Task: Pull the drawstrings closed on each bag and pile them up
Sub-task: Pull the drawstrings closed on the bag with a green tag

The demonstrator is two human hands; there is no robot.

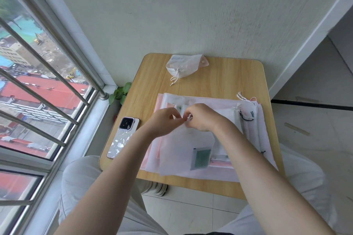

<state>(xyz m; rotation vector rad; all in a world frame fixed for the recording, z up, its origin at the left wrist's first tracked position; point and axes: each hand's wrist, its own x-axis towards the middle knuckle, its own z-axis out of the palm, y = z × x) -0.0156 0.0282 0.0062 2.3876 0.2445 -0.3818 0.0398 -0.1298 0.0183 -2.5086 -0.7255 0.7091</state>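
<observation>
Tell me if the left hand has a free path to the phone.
Probably yes. The phone lies bare on the table beside the left hand, nothing between them. But that hand is busy pinching the top bag and would have to let go.

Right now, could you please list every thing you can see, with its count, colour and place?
table: one, light wood, against the wall
closed bag: one, white, cinched, far edge of table
flat bags: several, exact count unclear, white and pink, stacked mid-table
top bag: one, translucent white, on the stack, green item inside
phone: one, silver patterned, left table edge
plant: one, green, by the window corner
left hand: pinches the top bag's mouth
right hand: pinches the same spot
</observation>
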